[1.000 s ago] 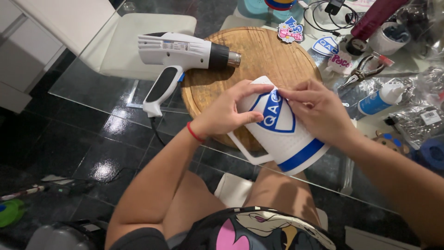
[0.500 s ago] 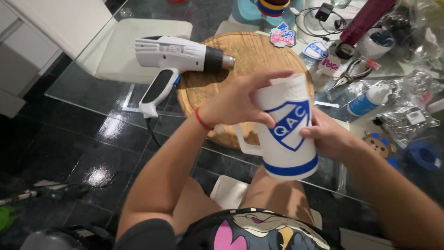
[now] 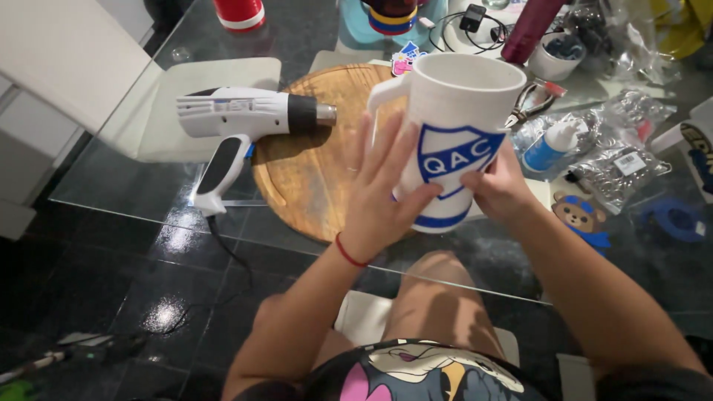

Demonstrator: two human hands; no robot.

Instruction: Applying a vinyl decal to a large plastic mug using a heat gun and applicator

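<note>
Big jug: I hold a tall white jug (image 3: 453,134) with a blue shield sticker in the middle of the frame. It stands up straight, open top showing.
What changed: a moment ago the jug lay tipped and lower down. Now it is upright and higher. The sticker faces me, so I can check it and press it flat.
Left grip: my left hand (image 3: 382,186) lies flat on the jug's side, fingers spread wide, thumb near the sticker's lower edge. It is open, pressing, not wrapped around.
Right grip: my right hand (image 3: 499,186) curls on the other lower side, fingertips at the sticker's edge.
Under the jug: a round wooden board (image 3: 319,156) sits on the glass counter (image 3: 111,186).
Left of the board: a white heat gun (image 3: 245,122) lies on its side, its tip over the board.
Right side: a small blue bottle (image 3: 548,147) and a bear sticker (image 3: 579,215).
</note>
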